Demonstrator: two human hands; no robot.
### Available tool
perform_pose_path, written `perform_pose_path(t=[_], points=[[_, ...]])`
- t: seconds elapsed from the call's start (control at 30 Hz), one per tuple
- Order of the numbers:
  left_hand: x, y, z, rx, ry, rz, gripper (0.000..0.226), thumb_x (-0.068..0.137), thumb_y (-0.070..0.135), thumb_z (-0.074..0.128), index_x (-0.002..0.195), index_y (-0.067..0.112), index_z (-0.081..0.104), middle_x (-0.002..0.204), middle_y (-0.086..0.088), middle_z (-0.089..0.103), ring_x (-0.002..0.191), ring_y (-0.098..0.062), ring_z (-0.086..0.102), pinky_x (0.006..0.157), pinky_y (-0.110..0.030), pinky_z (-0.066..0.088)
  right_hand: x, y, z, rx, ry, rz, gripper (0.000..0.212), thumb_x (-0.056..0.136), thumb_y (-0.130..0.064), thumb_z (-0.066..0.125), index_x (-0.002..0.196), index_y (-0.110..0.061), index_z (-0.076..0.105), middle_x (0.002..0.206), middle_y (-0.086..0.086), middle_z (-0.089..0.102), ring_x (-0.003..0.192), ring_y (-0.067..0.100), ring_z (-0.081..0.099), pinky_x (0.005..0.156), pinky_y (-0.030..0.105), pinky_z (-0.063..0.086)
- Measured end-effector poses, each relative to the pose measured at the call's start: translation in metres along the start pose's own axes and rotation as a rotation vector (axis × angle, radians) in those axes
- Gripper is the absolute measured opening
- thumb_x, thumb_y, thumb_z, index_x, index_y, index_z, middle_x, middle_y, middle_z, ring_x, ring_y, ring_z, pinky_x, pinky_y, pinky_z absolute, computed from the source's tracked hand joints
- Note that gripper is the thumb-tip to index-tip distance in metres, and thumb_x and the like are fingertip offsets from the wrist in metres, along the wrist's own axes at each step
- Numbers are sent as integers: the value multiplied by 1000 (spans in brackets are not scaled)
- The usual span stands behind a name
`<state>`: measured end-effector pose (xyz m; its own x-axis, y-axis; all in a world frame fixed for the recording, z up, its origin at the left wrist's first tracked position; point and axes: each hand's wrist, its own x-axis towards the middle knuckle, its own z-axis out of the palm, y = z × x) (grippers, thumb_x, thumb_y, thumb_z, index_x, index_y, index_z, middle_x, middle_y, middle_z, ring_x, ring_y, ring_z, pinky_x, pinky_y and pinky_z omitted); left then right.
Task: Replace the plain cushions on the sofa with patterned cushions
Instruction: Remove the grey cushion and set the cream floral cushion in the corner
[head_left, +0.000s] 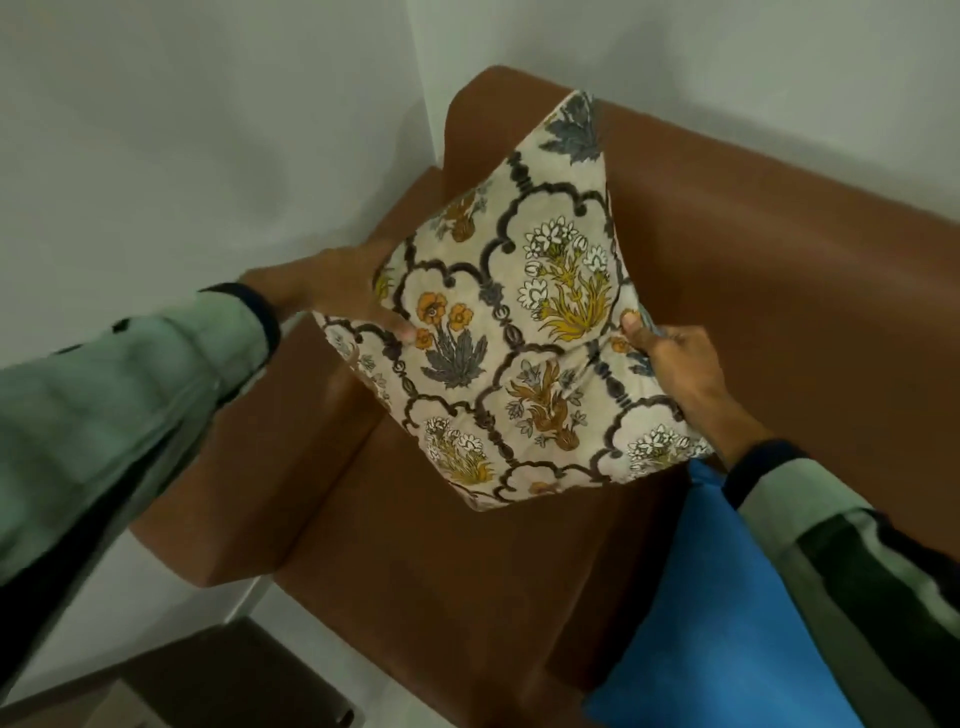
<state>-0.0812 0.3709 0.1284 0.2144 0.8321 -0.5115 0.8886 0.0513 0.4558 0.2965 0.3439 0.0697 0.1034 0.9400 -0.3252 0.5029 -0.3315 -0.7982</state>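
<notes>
A cream patterned cushion (519, 312) with orange, yellow and grey flowers is held in the left corner of the brown leather sofa (779, 291), its top corner against the backrest. My left hand (332, 291) grips its left edge, thumb on the front. My right hand (675, 364) grips its right edge, thumb pressed into the fabric. A plain blue cushion (701, 613) lies under my right forearm, over the sofa's front; part of it is hidden by my sleeve.
The sofa's left armrest (249, 467) stands close to a white wall (182, 130). A dark low piece of furniture (208, 680) sits on the floor at the bottom left.
</notes>
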Motion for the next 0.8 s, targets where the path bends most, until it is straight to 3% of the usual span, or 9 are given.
perform_pose_path(t=[0.07,0.2,0.27,0.37,0.43,0.6,0.7,0.8], points=[[23,-2,13,100,37,3,105,56,62,85,143,33,34,142,5,53,128,-23,51,107,-33,31,7,10,3,-49,34,23,56,81,-63,60,51,-16,63,50,-5,62,52,17,60,48,28,40],[62,-5,29,260,164,18,95,63,63,80,140,27,37,144,1,51,133,-28,45,111,-55,24,18,23,13,-146,2,72,63,81,-72,49,69,-14,68,72,8,72,72,29,70,71,39,58],[70,-10,34,335,204,8,99,67,65,75,147,25,31,148,-4,46,136,-30,41,111,-60,22,23,25,17,-236,-17,78,74,77,-82,37,89,-17,70,90,9,71,87,32,67,84,43,54],[62,-10,56,382,321,-5,108,74,63,71,157,23,15,154,-15,35,141,-34,31,112,-60,20,22,31,18,-424,52,74,86,78,-85,20,116,-17,57,112,16,66,107,40,58,96,51,43],[46,-6,73,369,430,6,102,80,59,67,158,21,14,157,-17,29,144,-35,27,114,-59,18,13,36,16,-487,133,45,79,84,-78,17,115,-15,53,115,18,64,111,40,56,101,56,36],[5,16,117,525,805,131,69,87,28,61,149,10,37,154,-21,36,141,-35,35,112,-58,26,-16,64,3,-487,303,6,58,95,-62,23,108,-12,50,116,20,58,112,39,50,98,56,32],[-20,34,172,669,675,268,74,88,28,56,153,14,23,162,-18,21,149,-32,20,117,-59,14,-43,100,-16,-553,338,8,43,98,-46,36,110,-6,48,114,23,56,109,41,49,93,54,35],[-44,63,240,690,464,374,77,89,33,56,155,18,19,163,-17,18,150,-32,18,118,-60,13,-71,158,-57,-685,178,55,27,91,-19,53,114,-6,49,116,21,54,109,41,48,89,51,37]])
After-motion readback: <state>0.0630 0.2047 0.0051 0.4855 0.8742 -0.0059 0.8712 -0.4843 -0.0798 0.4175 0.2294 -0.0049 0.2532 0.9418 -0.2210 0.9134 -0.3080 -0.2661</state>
